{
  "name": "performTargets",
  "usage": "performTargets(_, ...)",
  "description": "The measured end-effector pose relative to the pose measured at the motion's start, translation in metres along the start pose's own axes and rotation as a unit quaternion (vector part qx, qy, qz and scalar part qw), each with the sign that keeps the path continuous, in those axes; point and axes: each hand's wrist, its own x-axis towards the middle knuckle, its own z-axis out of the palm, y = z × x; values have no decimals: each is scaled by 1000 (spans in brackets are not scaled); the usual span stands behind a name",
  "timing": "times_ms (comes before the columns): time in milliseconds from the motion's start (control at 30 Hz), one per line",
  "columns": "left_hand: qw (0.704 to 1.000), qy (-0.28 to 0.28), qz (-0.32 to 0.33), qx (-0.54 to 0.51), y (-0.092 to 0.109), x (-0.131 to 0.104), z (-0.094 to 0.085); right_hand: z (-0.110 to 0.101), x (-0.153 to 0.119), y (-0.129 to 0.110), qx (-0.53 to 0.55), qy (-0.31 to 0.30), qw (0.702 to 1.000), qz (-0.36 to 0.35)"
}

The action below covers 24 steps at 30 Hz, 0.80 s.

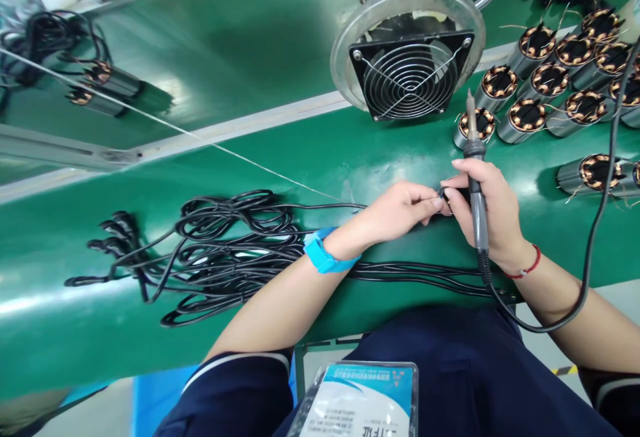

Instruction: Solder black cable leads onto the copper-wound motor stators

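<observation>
My left hand [403, 211], with a blue band at the wrist, pinches the end of a black cable [335, 206]. Close beside it, my right hand [493, 210] holds a soldering iron [479, 213] with its metal tip pointing up and away from me. The fingertips of my right hand also meet the black cable end near my left fingers. Fine detail between the fingertips is too small to make out. Coiled black cables [235, 250] lie on the green table [125, 330] to the left, and several cable strands run under my left forearm.
A round metal fume hood with a fan grille [410, 80] hangs beyond my hands. Several copper-wound motor stators [527, 115] stand at the right. The iron's cord [595, 223] loops over my right forearm. More stators [113, 80] and cables lie at upper left.
</observation>
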Motion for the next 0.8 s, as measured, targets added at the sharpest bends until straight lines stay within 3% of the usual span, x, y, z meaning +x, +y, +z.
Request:
performTargets(100, 995, 61, 43, 71, 1, 3, 3, 1, 1, 1, 9, 1, 1000, 17)
performTargets(200, 983, 147, 72, 84, 4, 2, -6, -2, 0, 7, 17, 23, 999, 15)
performTargets(367, 944, 318, 45, 73, -1, -4, -49, -12, -1, 25, 36, 78, 996, 28)
performTargets(533, 869, 449, 43, 205, -18, -8, -89, -17, 3, 38, -78, 40, 995, 37)
performTargets(633, 849, 452, 27, 271, -19, -14, -97, -18, 4, 42, -101, 28, 994, 19)
performTargets(800, 872, 368, -28, 323, -7, -28, -96, -16, 1, 45, -95, 15, 994, 55)
